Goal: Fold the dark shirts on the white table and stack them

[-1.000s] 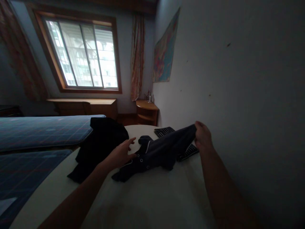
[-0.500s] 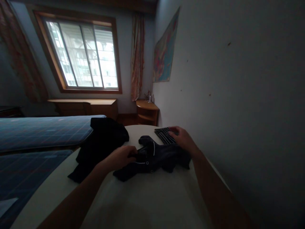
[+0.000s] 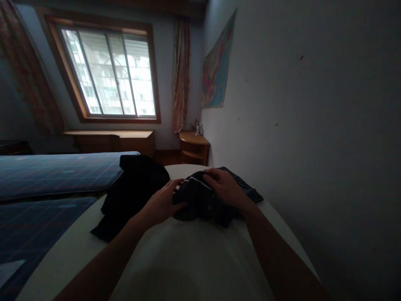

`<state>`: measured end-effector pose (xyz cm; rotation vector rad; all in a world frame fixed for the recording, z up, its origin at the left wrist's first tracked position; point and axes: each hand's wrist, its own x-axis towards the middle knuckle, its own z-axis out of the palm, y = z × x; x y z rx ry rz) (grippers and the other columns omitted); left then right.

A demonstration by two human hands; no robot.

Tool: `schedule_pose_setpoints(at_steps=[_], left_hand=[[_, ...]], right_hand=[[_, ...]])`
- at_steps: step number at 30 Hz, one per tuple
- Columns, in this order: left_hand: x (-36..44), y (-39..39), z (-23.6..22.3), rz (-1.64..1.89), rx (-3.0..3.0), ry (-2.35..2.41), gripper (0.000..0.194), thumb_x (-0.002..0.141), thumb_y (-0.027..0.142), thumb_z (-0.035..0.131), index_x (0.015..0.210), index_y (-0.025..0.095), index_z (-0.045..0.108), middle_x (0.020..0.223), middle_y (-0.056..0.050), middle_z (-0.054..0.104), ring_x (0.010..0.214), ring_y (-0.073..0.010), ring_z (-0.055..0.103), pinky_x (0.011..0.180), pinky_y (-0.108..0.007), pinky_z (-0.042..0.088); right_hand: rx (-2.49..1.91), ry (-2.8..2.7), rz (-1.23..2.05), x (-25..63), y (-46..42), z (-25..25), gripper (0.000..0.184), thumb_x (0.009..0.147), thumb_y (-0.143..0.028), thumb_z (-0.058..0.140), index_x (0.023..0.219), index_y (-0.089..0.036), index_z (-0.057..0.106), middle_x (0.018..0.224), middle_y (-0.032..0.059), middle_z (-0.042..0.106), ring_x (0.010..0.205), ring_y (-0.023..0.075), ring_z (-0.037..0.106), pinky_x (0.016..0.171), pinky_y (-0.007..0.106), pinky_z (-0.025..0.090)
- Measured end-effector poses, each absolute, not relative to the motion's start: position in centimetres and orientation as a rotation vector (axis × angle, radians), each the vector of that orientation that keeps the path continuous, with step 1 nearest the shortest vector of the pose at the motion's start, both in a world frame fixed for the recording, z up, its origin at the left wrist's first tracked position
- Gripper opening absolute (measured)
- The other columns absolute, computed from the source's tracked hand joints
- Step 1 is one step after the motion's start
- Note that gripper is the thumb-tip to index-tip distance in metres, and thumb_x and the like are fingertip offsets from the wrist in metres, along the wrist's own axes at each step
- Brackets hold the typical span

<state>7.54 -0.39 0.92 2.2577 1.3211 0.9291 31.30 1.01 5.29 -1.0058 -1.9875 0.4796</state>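
A small dark navy garment with white piping (image 3: pixel 200 200) lies bunched on the white table (image 3: pixel 194 267). My left hand (image 3: pixel 163 204) rests on its left edge, thumb under the fabric and fingers curled over it. My right hand (image 3: pixel 224 186) lies on top of the garment with its fingers spread over the folded part. A striped dark cloth (image 3: pixel 247 190) shows from under my right hand, against the wall side.
A black garment (image 3: pixel 133 188) is heaped on the table's left side. Blue checked mattresses (image 3: pixel 56 171) lie to the left. A wall runs close along the right. A window (image 3: pixel 109 73), a wooden desk (image 3: pixel 109 138) and a corner shelf (image 3: pixel 192 146) stand at the far end.
My right hand has come in from the striped cloth onto the navy garment. The garment went from spread out to a compact bundle. My left hand has shifted a little right.
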Motion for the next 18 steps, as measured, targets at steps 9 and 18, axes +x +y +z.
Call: schedule_pose_setpoints(at_steps=[9,18], left_hand=[[6.7,0.1,1.8,0.796,2.155,1.715,0.02,0.078,0.016,0.051,0.091,0.02,0.067,0.091,-0.007,0.073,0.084,-0.0223,0.068,0.076,-0.032,0.049],[7.0,-0.3,4.0,1.485,1.368,1.163,0.047,0.078,0.048,0.06,0.113,0.018,0.06,0.087,-0.003,0.07,0.071,-0.0165,0.065,0.064,-0.027,0.051]], right_hand=[[-1.056,-1.527,0.335,33.7,1.9,6.2,0.032,0.085,-0.045,0.06,0.099,-0.019,0.071,0.09,0.0065,0.074,0.082,0.0214,0.067,0.078,0.036,0.051],[-1.107,-1.336,0.188,34.9,2.5,6.3,0.036,0.086,-0.048,0.058,0.1,-0.017,0.07,0.094,0.0089,0.074,0.088,0.0226,0.067,0.084,0.039,0.051]])
